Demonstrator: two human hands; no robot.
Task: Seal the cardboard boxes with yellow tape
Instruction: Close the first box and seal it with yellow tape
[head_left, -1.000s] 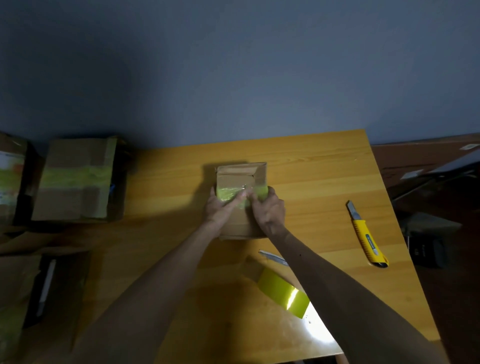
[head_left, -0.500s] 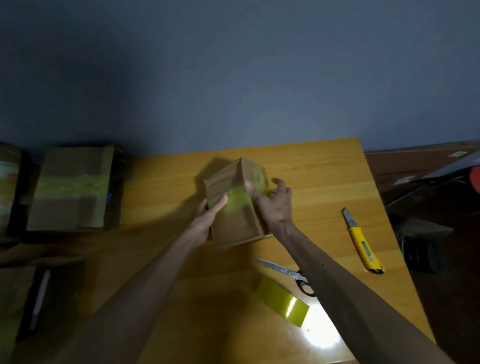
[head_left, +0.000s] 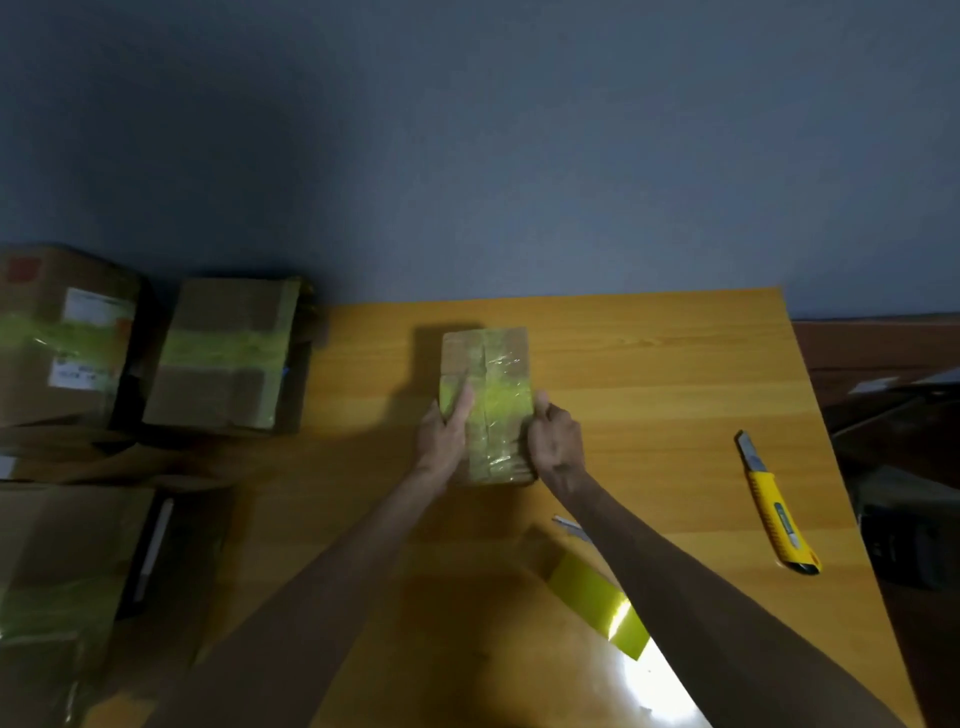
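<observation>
Box (head_left: 491, 358) now flat | left hand (head_left: 444, 436) pressing tape (head_left: 501, 402), right hand (head_left: 556, 441) gripping side | wooden table (head_left: 649, 389), grey wall (head_left: 467, 156)

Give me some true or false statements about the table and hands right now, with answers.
1. Both the left hand and the right hand touch the small box. True.
2. The utility knife is in the right hand. False: it lies on the table, right of the box, untouched.
3. A yellow tape band crosses the small box's top. True.
4. The other taped boxes sit right of the table. False: they sit at its left.
</observation>
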